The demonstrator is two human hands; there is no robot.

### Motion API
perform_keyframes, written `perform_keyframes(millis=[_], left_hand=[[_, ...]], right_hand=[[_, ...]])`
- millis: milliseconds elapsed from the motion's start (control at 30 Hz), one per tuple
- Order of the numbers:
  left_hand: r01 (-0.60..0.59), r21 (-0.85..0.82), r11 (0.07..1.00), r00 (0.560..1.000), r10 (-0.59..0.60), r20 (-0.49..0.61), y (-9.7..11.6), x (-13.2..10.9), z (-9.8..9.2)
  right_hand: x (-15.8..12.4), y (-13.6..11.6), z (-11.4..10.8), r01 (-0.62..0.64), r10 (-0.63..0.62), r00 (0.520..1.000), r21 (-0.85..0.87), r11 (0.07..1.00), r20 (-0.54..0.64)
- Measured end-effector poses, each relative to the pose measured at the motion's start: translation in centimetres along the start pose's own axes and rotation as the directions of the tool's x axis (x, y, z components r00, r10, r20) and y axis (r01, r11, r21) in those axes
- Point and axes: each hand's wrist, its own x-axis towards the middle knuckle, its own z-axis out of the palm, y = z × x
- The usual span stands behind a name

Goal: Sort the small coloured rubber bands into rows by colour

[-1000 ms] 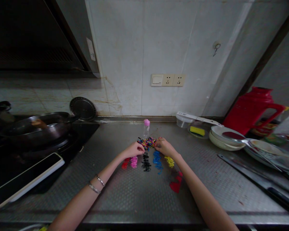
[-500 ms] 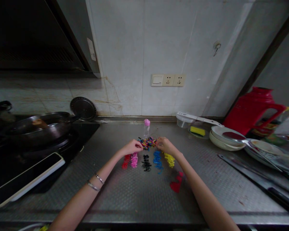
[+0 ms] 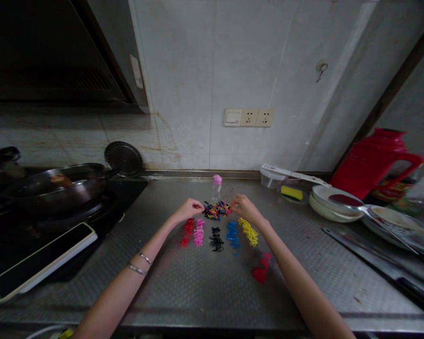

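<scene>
A mixed heap of small coloured rubber bands [image 3: 217, 210] lies on the metal counter. At its left edge is my left hand [image 3: 190, 209], thumb and fingertips pinched together; whatever is between them is too small to make out. My right hand [image 3: 246, 208] is curled at the heap's right edge, its fingertips closed and partly hidden. Nearer to me lie separate rows: red bands [image 3: 187, 232], pink bands [image 3: 198, 232], black bands [image 3: 216, 239], blue bands [image 3: 233, 236] and yellow bands [image 3: 248, 232]. Behind the heap stands a small clear bottle [image 3: 216, 189] with a pink cap.
A red heart-shaped piece [image 3: 260, 269] lies beside my right forearm. To the right are a knife [image 3: 367, 256], stacked bowls [image 3: 334, 209], a yellow sponge [image 3: 291, 193] and a red thermos jug [image 3: 372, 162]. Leftward are a phone [image 3: 44, 259] and a pan [image 3: 63, 188] on the stove.
My left hand has moved slightly up and left, away from the red and pink rows, uncovering more of them. My right hand has shifted a little upward at the heap's edge.
</scene>
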Motion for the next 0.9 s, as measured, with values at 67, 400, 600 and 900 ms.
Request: perform_keyframes(millis=[67,400,600,900], left_hand=[[0.002,-0.005,1.0,1.0,-0.002,-0.003,-0.2,0.0,-0.2],[-0.018,-0.014,1.0,0.999,0.018,-0.042,0.3,0.1,1.6],[-0.064,-0.032,0.997,0.997,0.062,-0.033,2.1,-0.3,3.1],[-0.074,-0.073,0.995,0.997,0.071,-0.039,1.4,-0.1,3.1]], right_hand=[[0.0,-0.1,-0.2,0.013,-0.013,1.0,0.009,1.0,-0.001],[-0.2,-2.4,-1.0,0.075,-0.067,0.996,0.151,0.986,-0.053],[-0.5,-5.1,-0.6,0.149,-0.126,0.986,0.234,0.961,-0.11],[-1.0,-6.1,-0.1,0.135,-0.115,0.989,0.249,0.959,-0.095]])
